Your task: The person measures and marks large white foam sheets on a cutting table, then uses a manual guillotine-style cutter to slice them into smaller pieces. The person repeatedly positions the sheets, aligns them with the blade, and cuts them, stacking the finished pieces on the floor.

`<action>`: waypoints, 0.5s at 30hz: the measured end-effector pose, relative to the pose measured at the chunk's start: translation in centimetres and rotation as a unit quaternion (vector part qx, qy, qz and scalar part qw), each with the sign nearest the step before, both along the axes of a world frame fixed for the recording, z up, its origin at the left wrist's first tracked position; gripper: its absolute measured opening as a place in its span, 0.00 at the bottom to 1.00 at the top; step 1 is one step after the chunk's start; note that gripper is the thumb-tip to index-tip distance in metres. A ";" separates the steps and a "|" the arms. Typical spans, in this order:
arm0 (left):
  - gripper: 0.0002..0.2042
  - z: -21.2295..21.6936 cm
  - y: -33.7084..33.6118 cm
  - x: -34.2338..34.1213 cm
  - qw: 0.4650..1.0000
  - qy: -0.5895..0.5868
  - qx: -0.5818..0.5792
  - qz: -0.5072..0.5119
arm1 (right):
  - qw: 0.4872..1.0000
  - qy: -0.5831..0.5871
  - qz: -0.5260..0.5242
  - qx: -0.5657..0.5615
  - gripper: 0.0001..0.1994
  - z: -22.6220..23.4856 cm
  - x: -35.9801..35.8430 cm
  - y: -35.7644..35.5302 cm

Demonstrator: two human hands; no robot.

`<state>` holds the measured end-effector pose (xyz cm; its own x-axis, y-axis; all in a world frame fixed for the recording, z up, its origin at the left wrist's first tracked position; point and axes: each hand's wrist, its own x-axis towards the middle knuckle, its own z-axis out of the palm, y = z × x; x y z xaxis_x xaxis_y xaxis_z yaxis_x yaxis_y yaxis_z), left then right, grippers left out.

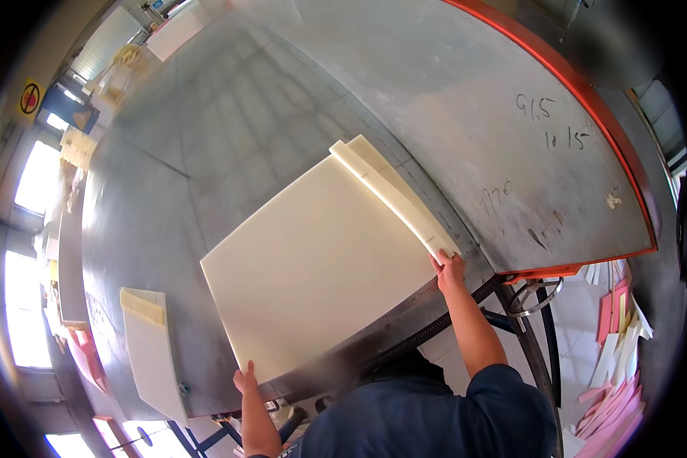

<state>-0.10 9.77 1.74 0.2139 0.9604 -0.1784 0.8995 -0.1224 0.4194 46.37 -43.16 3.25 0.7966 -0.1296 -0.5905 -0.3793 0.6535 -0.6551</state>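
Observation:
A large cream sheet, looking like foam board, lies on the grey metal table in front of me. At its near left corner, my left hand has its fingers closed on the edge. Along the sheet's right side runs a long narrow strip of the same cream material, and part of another flat cream piece shows beyond it. My right hand is closed around the near end of the strip, at the sheet's right corner. The undersides of both grips are hidden.
A raised grey panel with an orange rim borders the table on the right. At the table's left stands a white board with a cream strip on it. Pink and white offcuts pile on the floor at the right.

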 end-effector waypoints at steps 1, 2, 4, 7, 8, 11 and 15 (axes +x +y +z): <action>0.31 -0.2 -0.2 -0.2 1.000 0.004 0.008 -0.005 | 0.999 -0.018 -0.012 0.023 0.17 0.5 -0.2 0.0; 0.31 -0.3 -0.4 -0.3 1.000 0.008 0.005 -0.003 | 1.000 -0.019 -0.003 0.018 0.17 0.5 -0.2 -0.1; 0.31 -0.3 -0.5 0.3 1.000 0.016 -0.002 -0.002 | 1.000 -0.024 0.012 0.007 0.17 0.3 -0.3 -0.2; 0.31 -0.4 -0.5 0.0 0.999 0.033 0.011 0.009 | 0.997 0.032 0.008 -0.068 0.18 -1.7 -0.7 0.0; 0.31 -0.3 -0.7 0.7 1.000 0.022 -0.006 0.006 | 0.996 0.043 0.008 -0.073 0.18 -1.7 -0.7 -0.2; 0.31 0.4 -0.8 0.6 0.999 0.047 -0.017 0.006 | 0.995 0.062 0.014 -0.082 0.17 -2.1 -1.5 -0.4; 0.30 0.3 -0.5 1.0 0.999 0.038 -0.011 0.001 | 0.995 0.032 0.063 -0.072 0.17 -1.2 -0.7 -1.2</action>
<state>0.90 9.23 2.04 0.1978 0.9564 -0.2150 0.9291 -0.1130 0.3521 45.69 -44.34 2.04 0.7728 -0.1172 -0.6238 -0.4969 0.4997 -0.7095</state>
